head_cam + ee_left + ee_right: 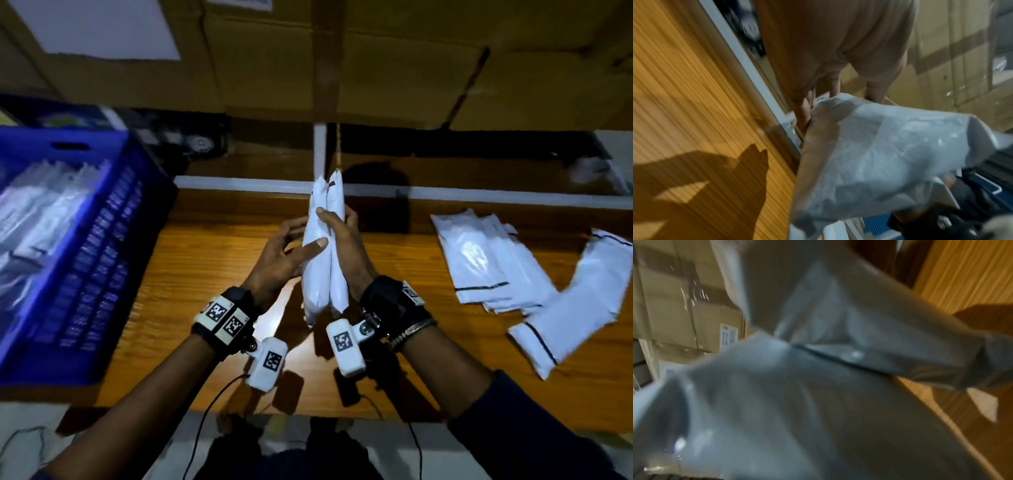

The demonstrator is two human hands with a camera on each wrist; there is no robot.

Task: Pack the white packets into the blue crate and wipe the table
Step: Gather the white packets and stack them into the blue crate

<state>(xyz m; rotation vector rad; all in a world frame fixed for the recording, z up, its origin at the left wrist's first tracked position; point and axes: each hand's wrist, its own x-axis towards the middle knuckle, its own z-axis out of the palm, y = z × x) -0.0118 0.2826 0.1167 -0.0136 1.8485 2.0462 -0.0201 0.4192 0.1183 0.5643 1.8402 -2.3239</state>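
Over the middle of the wooden table (pixel 205 274) I hold a small stack of white packets (pixel 322 274) on edge, long side pointing away from me. My right hand (pixel 337 224) wraps the stack from the right, thumb over its top edge. My left hand (pixel 301 245) holds it from the left, thumb across the near face, fingers spread behind. The left wrist view shows the packet (pixel 890 154) below my palm. Blurred packets (pixel 797 402) fill the right wrist view. The blue crate (pixel 102 246) stands at the left with packets (pixel 37 212) inside.
Several loose white packets (pixel 486 260) lie overlapping on the right of the table, one (pixel 589 294) near the right edge. A white rail (pixel 239 183) runs along the table's far edge. Cardboard boxes (pixel 411 68) stand behind it.
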